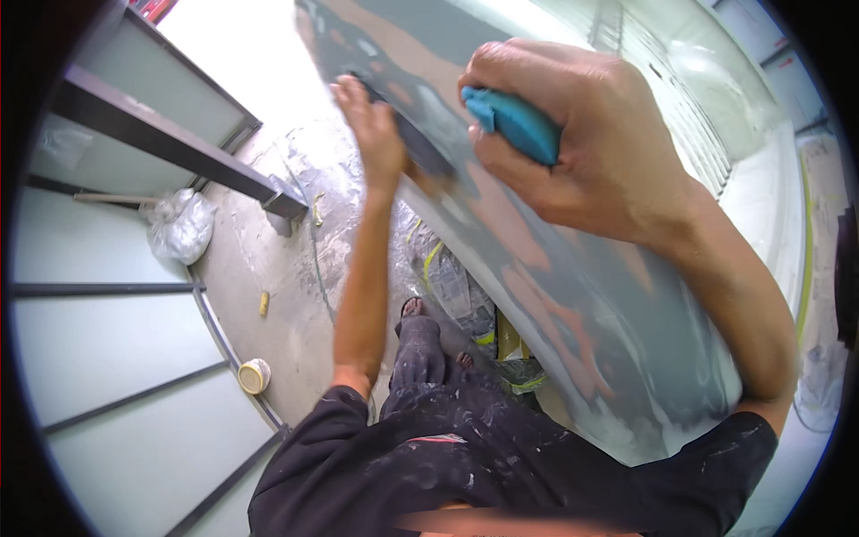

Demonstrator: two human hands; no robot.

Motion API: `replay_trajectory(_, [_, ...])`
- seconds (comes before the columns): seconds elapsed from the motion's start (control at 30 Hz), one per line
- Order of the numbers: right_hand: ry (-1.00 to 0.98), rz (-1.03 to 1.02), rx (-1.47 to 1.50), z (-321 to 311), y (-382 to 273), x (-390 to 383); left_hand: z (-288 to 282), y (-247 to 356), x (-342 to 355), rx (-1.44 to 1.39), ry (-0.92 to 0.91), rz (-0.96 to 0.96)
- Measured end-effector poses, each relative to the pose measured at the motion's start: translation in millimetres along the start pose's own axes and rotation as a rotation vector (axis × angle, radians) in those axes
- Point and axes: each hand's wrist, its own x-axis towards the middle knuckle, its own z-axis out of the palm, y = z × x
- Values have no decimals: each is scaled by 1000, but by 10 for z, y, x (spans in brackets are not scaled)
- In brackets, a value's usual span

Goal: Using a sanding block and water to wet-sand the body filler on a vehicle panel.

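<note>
My right hand [586, 143] grips a blue sponge-like pad [519, 125] against or just over a large curved panel [608, 340], coated in patchy grey with pinkish patches. My left hand [371, 125], slightly blurred, lies with its fingers on a long dark block [420, 143] at the panel's upper left edge; its thumb is hidden. Both my forearms reach up from my dark, paint-spotted shirt.
A metal post [188, 148] and frosted wall panels [107, 349] stand left. A bundle of clear plastic [179, 224], a tub [253, 376] and a yellow roll [264, 302] lie on the floor. Masking sheets [461, 295] show below the panel; white ribbed bodywork is at right.
</note>
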Motion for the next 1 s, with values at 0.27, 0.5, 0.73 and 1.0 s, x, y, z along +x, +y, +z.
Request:
replay_trajectory(0.27, [-15, -191, -217, 78, 1, -153, -191, -1241, 960, -509, 141, -97])
replay_trajectory(0.5, [-4, -388, -719, 254, -57, -360, -733, -1608, -638, -690, -15, -386])
replay_trajectory(0.73, [-31, 478, -129, 1391, -1261, -1196, -1457, -1708, -2310, -829, -248, -1028])
replay_trajectory(1.0, [58, 1194, 325, 3059, -2544, -2441, -1364, -1849, -2976, -1238, -662, -1903])
